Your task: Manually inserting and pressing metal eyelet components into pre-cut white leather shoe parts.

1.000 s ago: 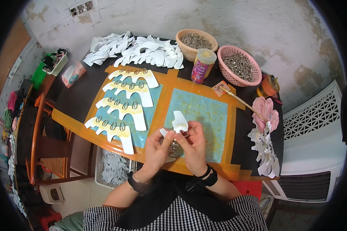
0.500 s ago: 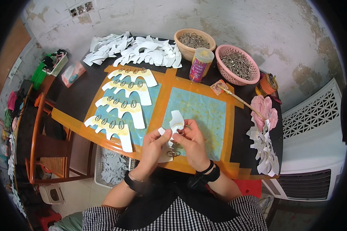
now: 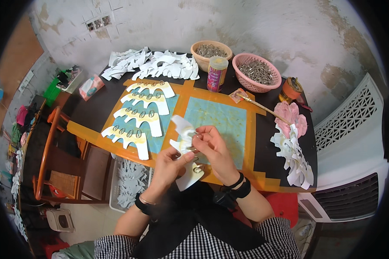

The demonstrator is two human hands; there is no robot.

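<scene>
Between my hands, over the front of the table, is a white curved-cut piece [image 3: 181,124] with scalloped tabs and yellowish smears, bent and tilted. My left hand [image 3: 170,166] pinches its near-left side between thumb and fingers. My right hand [image 3: 212,149] is closed at its right edge, thumb against fingertips, at a fold; whether a ring is in the fingers is hidden. A metal ring shows near the lower end of the piece, which hangs toward me. To the left, several similar white pieces [image 3: 136,115] lie in rows, with metal rings along their tabs and yellow smears.
A blue sheet [image 3: 229,113] is edged with orange tape. Behind stand a peach bowl [image 3: 193,52] and a pink basket [image 3: 242,80] of metal rings, and a purple canister [image 3: 215,77]. A brush [image 3: 266,108] and white pieces [image 3: 289,151] lie right; more white pieces [image 3: 166,64] are heaped behind.
The white piece has shifted slightly left and up, turned so more of its face shows. My right fingers stay at its right edge. The whole view has shifted slightly.
</scene>
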